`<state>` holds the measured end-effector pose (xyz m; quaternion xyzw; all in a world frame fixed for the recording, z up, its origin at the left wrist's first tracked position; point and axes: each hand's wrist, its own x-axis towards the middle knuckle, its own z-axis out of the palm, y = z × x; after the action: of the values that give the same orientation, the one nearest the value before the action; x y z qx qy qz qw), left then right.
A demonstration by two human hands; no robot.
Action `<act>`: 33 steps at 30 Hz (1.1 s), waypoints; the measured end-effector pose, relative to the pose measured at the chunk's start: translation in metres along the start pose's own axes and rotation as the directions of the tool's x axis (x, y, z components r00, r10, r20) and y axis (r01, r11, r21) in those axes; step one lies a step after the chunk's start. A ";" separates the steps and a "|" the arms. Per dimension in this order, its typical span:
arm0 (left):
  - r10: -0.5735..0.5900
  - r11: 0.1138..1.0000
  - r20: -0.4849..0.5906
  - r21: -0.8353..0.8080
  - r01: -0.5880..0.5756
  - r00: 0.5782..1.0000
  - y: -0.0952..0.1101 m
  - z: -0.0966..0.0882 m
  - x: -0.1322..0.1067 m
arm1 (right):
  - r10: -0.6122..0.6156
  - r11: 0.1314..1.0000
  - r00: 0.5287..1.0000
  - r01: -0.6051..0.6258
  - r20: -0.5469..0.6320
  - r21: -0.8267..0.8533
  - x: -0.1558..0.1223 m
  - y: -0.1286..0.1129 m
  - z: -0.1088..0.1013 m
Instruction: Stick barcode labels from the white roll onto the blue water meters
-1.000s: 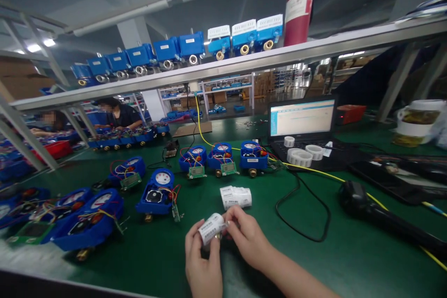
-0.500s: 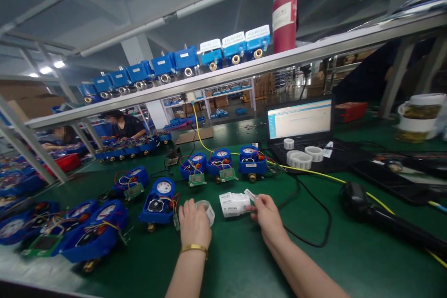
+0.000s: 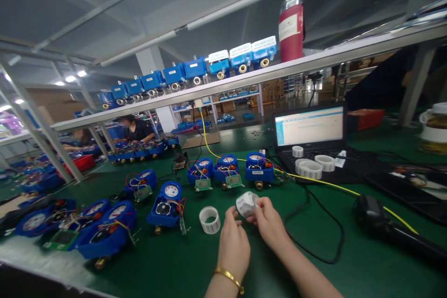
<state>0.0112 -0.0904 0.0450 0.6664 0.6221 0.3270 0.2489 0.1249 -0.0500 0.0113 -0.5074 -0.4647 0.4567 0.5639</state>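
Green table (image 3: 188, 265) carries blue meters (image 3: 164, 210), far and left. Near the middle, the right hand (image 3: 268, 221) pinches a white label roll (image 3: 246, 204); the left hand (image 3: 234, 241) is just beside it, its grip unclear.

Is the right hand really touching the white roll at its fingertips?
Touching. The head view shows the right hand with its fingers pressed on the near right side of the white roll.

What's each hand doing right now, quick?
Left hand: right by the white label roll; can't tell if it's open or gripping.
Right hand: closed, holding that white label roll.
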 end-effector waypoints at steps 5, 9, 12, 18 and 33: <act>0.068 0.948 -0.101 0.317 -0.033 0.993 0.007 -0.044 0.031 | -0.092 0.763 0.974 0.202 0.206 -0.614 -0.001 -0.030 -0.031; 0.005 0.923 -0.126 0.383 0.044 0.992 0.009 -0.066 0.089 | -0.174 0.735 0.951 0.298 0.255 -0.610 -0.001 -0.037 -0.036; -0.083 0.902 -0.156 0.408 0.140 0.984 0.009 -0.066 0.134 | -0.236 0.753 0.943 0.330 0.233 -0.569 0.001 -0.031 -0.037; -0.180 0.880 -0.220 0.401 0.257 0.959 0.022 -0.056 0.170 | -0.207 0.724 0.916 0.380 0.345 -0.575 0.006 -0.013 -0.041; 0.251 0.953 0.354 0.070 -0.293 0.901 0.020 -0.040 0.067 | -0.213 0.814 0.903 0.376 0.374 -0.443 -0.003 -0.035 -0.042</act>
<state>-0.0043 -0.0290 0.0946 0.8072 0.4889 0.1997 0.2636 0.1678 -0.0613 0.0440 -0.4806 -0.7232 0.2982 0.3963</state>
